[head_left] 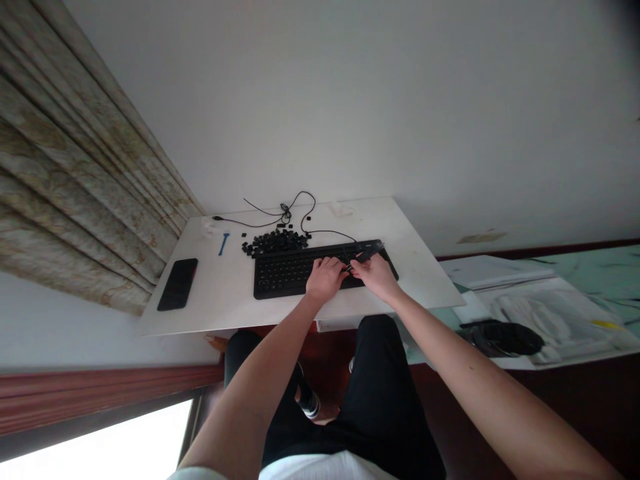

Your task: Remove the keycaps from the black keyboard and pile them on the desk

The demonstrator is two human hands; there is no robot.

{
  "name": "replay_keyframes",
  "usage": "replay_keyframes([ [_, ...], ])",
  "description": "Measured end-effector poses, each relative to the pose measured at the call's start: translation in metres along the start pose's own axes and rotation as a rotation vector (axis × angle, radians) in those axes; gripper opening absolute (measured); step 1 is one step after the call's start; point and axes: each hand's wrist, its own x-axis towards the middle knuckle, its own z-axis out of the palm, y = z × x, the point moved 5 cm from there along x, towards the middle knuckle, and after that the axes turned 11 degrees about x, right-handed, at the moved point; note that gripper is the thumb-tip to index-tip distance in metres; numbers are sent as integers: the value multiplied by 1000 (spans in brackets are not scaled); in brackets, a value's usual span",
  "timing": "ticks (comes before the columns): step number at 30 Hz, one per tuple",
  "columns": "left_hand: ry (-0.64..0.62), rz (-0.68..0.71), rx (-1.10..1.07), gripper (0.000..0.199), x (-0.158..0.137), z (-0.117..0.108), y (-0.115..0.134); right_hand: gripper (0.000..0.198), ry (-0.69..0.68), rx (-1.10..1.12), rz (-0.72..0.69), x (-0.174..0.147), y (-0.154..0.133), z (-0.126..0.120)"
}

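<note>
A black keyboard (285, 270) lies across the front part of the white desk, under both hands. My right hand (377, 275) is closed around a dark-handled tool (369, 251), whose thin shiny end points left toward the other hand. Its exact kind is too small to make out. Bent over the keyboard's right half, my left hand (326, 275) has its fingers drawn together near that shiny end; whatever they pinch is hidden. Behind the keyboard is a pile of loose black keycaps (277, 241), with several strays around it.
A black cable (285, 213) loops along the back of the white desk (225, 310). A blue tool (223, 244) and a black phone (178, 285) lie at the left. Patterned curtains (90, 133) hang on that side. Right of the desk sits a black bag-like item (505, 338) among clear plastic.
</note>
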Motion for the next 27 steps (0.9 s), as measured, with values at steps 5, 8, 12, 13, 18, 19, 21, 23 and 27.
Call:
replay_keyframes([
  [5, 9, 19, 35, 24, -1, 0, 2, 24, 47, 144, 26, 0, 4, -1],
  [8, 17, 38, 52, 25, -1, 0, 4, 25, 45, 184, 30, 0, 4, -1],
  [12, 30, 49, 70, 26, -2, 0, 5, 25, 6, 136, 8, -1, 2, 0],
  [13, 31, 48, 75, 26, -2, 1, 5, 25, 5, 122, -1, -1, 1, 0],
  [18, 32, 43, 77, 26, -1, 1, 4, 26, 29, 36, -76, -3, 2, -2],
  [19, 31, 42, 71, 27, -1, 1, 4, 27, 32, 20, -92, -3, 2, -2],
  [21, 29, 41, 58, 27, -2, 1, 4, 28, 36, 11, -110, -3, 2, -3],
  [23, 27, 37, 46, 27, -2, 2, 3, 27, 38, 28, -99, -2, 1, -3],
  [27, 33, 30, 33, 26, -2, 2, 2, 25, 25, 51, -41, -2, -1, -1],
])
